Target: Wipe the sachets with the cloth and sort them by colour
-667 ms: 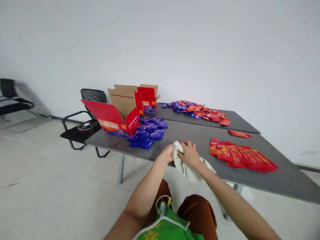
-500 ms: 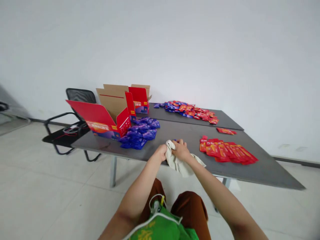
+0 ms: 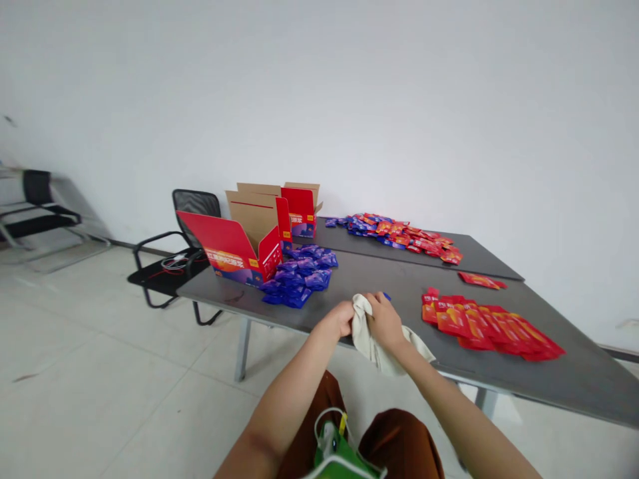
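Note:
Both my hands meet at the front edge of the grey table (image 3: pixel 364 269). My left hand (image 3: pixel 343 318) is closed beside a cream cloth (image 3: pixel 368 342); what its fingers hold is hidden. Fingers curled, my right hand (image 3: pixel 383 320) grips the cloth, which hangs down over the table edge under the wrist. A small bit of a blue packet (image 3: pixel 387 297) shows just beyond my right fingers. To the left lies a heap of blue packets (image 3: pixel 294 279). Red packets (image 3: pixel 486 324) are fanned out in an overlapping row on the right.
Open red cartons (image 3: pixel 234 256) stand at the table's left end. A mixed heap of red and blue packets (image 3: pixel 399 233) lies at the back, and a few red packets (image 3: pixel 482 280) lie apart at right. Behind the cartons is a black chair (image 3: pixel 170 266) with a cable on it.
The view has turned left, so the table and everything on it appear further right and slightly lower. Both hands are still together at the cloth.

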The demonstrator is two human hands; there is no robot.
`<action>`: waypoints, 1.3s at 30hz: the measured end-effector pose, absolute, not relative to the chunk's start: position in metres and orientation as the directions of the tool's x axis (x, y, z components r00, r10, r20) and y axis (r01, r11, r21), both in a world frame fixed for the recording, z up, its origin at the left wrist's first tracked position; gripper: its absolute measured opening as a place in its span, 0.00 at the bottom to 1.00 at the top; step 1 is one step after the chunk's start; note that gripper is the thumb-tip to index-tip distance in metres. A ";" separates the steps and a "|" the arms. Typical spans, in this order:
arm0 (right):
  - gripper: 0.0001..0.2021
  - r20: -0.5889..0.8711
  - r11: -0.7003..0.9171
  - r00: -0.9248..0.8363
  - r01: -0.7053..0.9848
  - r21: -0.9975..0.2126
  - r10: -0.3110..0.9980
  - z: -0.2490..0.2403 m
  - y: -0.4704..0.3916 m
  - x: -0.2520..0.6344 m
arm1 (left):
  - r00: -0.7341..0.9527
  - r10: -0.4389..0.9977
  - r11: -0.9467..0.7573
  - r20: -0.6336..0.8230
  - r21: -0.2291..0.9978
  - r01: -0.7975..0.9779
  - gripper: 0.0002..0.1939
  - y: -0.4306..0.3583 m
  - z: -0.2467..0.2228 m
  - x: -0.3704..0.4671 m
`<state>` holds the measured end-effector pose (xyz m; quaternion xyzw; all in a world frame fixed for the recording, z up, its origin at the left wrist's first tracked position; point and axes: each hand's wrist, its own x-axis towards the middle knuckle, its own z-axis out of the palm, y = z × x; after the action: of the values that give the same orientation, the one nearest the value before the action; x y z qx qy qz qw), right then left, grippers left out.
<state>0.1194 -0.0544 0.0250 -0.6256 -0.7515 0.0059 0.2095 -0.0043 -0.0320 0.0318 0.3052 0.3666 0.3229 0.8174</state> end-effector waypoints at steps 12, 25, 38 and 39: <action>0.19 0.267 -0.126 0.125 0.992 -0.014 0.956 0.013 -0.050 0.129 | 0.063 0.967 -0.148 0.248 0.341 0.929 0.12 -0.043 0.143 -0.120; 0.18 0.321 -0.175 0.191 0.982 -0.076 0.928 0.011 -0.055 0.130 | 0.126 0.967 -0.090 0.220 -0.166 0.982 0.19 0.049 0.085 -0.125; 0.18 0.297 -0.200 0.239 0.967 -0.155 0.924 0.014 -0.056 0.128 | 0.184 0.905 -0.198 0.383 -0.003 0.980 0.21 0.095 0.151 -0.106; 0.17 0.307 -0.214 0.257 0.963 -0.166 0.916 0.014 -0.057 0.128 | 0.188 0.885 -0.218 0.425 0.023 0.976 0.21 0.103 0.152 -0.094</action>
<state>0.1276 -0.0575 0.0139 -0.7760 -0.6054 -0.0713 0.1623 -0.0937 0.1031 0.1522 0.7600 0.6121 0.1772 -0.1274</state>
